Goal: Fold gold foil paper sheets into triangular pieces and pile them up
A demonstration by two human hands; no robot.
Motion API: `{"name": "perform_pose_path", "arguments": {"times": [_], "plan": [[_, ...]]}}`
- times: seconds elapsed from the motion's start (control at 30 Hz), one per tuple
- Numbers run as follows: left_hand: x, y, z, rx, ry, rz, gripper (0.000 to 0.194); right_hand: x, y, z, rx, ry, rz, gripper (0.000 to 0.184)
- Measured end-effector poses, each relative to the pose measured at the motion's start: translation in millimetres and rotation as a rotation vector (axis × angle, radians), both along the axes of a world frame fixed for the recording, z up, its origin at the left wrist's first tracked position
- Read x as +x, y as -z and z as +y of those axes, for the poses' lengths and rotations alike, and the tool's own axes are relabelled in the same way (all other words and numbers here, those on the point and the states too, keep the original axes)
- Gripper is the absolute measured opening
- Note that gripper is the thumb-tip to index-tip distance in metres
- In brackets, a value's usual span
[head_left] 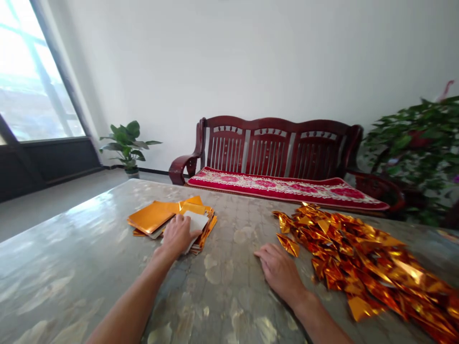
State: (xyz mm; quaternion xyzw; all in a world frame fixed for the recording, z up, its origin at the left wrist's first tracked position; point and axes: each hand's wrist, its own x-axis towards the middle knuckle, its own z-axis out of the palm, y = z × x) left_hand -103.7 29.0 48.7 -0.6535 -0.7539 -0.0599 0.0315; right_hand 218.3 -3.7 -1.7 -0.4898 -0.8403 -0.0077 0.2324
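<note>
Left hand (178, 234) palm-down on stack of gold foil sheets (150, 216), left of centre on patterned grey surface (218, 298). Fingers slightly bent, thumb out to the right, over a pale sheet (196, 220) on top of the stack's right part; touching, but cannot tell if the sheet is pinched. Stack uneven: sheets fanned, gold faces on the left and at the back, layered edges showing on the right.

Right hand (280, 268) low over surface, right of centre, back of hand up. Index finger points left, other fingers partly curled; palm hidden, cannot tell if it holds anything. Well apart from stack, near the heap of folded orange-gold foil pieces (358, 258) spread along the right side. One folded piece (288, 244) lies at the heap's left edge, just beyond the right hand.

Behind surface: dark red wooden settee (270, 148) with red floral cover (265, 183), potted plant (127, 143) to its left, leafy plant (423, 138) to its right.
</note>
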Motion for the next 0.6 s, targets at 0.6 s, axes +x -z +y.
{"name": "perform_pose_path", "arguments": {"times": [0.6], "plan": [[20.2, 0.1, -7.9, 0.091, 0.283, -0.195, 0.028, 0.6, -0.1, 1.5, -0.022, 0.022, 0.052, 0.031]]}}
